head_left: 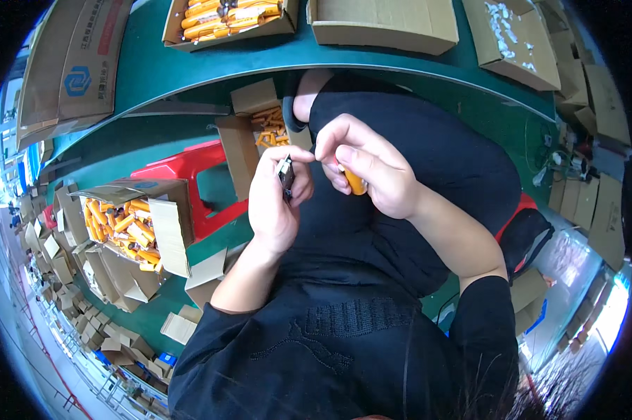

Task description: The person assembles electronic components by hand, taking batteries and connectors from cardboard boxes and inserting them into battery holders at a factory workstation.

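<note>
A small, glossy orange cylinder (355, 183) sits pinched in your right hand (384, 173) above your lap; your left hand (272, 206), near it, grips a small, dark piece (286, 179) with a pale face. Leftward, an open brown cardboard box (170, 234) holds loose orange cylinders (125, 229) near a red plastic stool (199, 199). Ahead runs a green-topped table (155, 66).

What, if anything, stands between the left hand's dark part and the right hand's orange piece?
Only fingers of the left hand and right hand lie between dark part and orange piece; nothing else visibly blocks.
</note>
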`<move>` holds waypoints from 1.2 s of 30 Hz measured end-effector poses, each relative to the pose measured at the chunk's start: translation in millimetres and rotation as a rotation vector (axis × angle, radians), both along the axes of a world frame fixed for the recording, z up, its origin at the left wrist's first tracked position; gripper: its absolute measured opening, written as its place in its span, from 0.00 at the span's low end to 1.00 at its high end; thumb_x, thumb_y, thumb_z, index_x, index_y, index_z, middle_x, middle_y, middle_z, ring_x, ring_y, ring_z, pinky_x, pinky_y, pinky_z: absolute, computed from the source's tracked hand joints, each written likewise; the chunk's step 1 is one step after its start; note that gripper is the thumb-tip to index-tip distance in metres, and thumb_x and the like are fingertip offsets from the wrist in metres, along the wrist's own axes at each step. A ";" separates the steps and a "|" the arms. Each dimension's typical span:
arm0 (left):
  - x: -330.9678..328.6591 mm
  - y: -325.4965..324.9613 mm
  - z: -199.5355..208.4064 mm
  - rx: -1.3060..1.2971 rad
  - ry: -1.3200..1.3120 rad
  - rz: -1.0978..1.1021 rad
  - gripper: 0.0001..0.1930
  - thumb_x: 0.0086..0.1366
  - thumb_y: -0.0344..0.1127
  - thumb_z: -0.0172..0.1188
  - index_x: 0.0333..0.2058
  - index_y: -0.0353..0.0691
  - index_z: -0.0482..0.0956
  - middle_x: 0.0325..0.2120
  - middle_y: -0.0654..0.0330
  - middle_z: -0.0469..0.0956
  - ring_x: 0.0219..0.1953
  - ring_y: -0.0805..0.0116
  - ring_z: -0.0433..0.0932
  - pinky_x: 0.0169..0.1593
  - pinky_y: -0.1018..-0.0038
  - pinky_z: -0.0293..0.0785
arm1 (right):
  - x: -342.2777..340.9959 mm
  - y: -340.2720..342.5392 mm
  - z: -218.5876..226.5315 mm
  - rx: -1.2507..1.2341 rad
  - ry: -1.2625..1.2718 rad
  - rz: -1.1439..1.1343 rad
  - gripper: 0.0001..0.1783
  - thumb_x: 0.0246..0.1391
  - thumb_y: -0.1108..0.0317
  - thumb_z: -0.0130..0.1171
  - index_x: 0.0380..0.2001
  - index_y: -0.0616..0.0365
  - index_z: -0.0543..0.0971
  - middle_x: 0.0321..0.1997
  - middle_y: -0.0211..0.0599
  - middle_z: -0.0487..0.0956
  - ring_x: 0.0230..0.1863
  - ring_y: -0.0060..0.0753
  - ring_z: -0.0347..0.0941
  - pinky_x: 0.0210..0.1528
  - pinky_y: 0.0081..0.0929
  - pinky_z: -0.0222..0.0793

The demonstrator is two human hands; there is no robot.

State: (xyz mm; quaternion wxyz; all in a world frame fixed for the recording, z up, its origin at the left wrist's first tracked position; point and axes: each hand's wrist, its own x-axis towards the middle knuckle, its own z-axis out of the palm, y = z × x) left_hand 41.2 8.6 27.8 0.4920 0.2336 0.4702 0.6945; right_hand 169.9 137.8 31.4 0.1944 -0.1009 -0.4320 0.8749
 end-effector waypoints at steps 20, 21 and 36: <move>-3.0 2.9 -2.2 -0.081 -0.067 0.015 0.24 0.84 0.47 0.32 0.46 0.36 0.75 0.20 0.68 0.62 0.20 0.80 0.55 0.26 0.81 0.55 | -0.7 0.7 -5.3 0.135 -0.045 0.004 0.02 0.68 0.73 0.50 0.42 0.58 0.71 0.36 0.34 0.71 0.32 0.22 0.66 0.35 0.20 0.66; -1.8 2.6 -0.8 -0.080 -0.067 0.021 0.24 0.84 0.47 0.32 0.46 0.36 0.75 0.20 0.68 0.62 0.20 0.80 0.55 0.26 0.81 0.55 | -1.5 0.7 -6.0 0.136 -0.045 0.010 0.02 0.68 0.73 0.50 0.42 0.58 0.71 0.36 0.34 0.71 0.32 0.22 0.66 0.35 0.20 0.66; 32.0 -3.9 47.4 0.002 -0.612 -0.395 0.25 0.83 0.48 0.33 0.34 0.37 0.72 0.20 0.65 0.63 0.20 0.78 0.55 0.25 0.81 0.55 | 20.9 1.7 11.5 1.296 0.226 -0.763 0.12 0.54 0.68 0.70 0.40 0.47 0.80 0.39 0.27 0.74 0.35 0.27 0.70 0.36 0.27 0.71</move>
